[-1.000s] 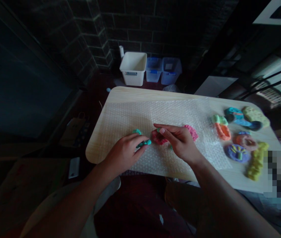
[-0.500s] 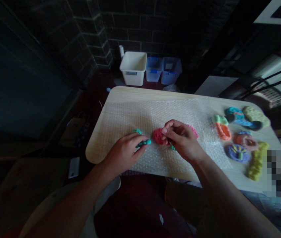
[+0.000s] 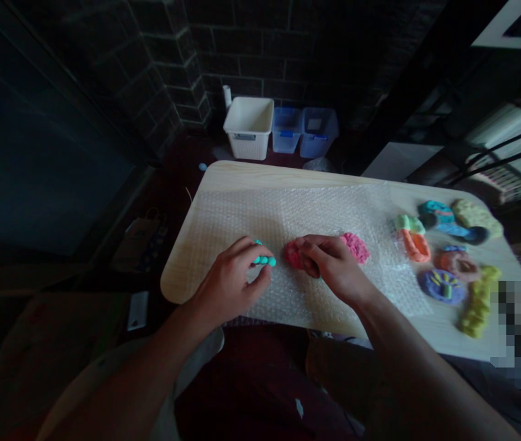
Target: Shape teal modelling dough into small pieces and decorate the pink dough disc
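Observation:
My left hand (image 3: 235, 275) is over the bubble wrap (image 3: 223, 214), its thumb apart from its fingers. Just beyond its fingertips shows a teal row of small clay-like balls (image 3: 264, 261), partly hidden by the fingers. My right hand (image 3: 329, 260) is closed, thumb and fingers pinched at a red knobbly clay-like lump (image 3: 291, 254). The hand covers the lump's right side. Past the knuckles lies a bright pink knobbly piece (image 3: 356, 247); whether it joins the red lump I cannot tell.
Several coloured clay-like shapes lie on the right of the wooden table (image 3: 242, 171), among them an orange-and-green one (image 3: 414, 242), a purple disc (image 3: 441, 286) and a yellow strip (image 3: 480, 303). Behind the table stand a white bin (image 3: 248, 138) and blue clear boxes (image 3: 318, 135).
My left thumb has moved away from the teal balls, which show more clearly. My right hand has lowered onto the red lump, its fingers curled in more, uncovering more of the pink piece.

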Tool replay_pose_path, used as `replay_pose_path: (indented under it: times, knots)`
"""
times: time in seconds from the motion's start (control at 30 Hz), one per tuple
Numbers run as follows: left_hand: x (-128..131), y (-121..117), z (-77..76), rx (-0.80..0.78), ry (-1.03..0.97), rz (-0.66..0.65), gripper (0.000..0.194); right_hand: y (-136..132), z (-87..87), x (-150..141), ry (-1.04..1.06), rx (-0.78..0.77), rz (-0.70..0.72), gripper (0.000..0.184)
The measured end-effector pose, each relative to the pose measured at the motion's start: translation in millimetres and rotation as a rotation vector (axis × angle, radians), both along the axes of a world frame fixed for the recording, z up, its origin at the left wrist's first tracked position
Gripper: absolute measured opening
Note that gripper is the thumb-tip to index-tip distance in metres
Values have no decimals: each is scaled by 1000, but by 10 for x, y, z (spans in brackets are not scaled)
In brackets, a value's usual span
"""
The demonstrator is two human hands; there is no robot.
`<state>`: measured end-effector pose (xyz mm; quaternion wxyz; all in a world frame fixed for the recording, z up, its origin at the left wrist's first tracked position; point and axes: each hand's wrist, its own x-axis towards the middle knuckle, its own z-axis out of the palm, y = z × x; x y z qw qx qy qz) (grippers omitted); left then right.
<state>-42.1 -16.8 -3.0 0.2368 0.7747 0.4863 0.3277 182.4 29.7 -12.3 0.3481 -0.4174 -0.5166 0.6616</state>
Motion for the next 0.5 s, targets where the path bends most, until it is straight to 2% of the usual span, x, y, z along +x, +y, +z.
replay_pose_path:
  times: [0.17, 0.33, 0.5]
  knots:
    - [0, 7, 9, -35, -77, 31, 9, -15, -56, -14, -3, -6, 48, 25]
    - [-13, 9, -1, -60, -116, 57, 10, -9, -118, 5, 71, 27, 67, 26]
    - [-41, 16, 5, -123, -206, 135, 18, -17, -67, -40, 42, 11, 65, 30]
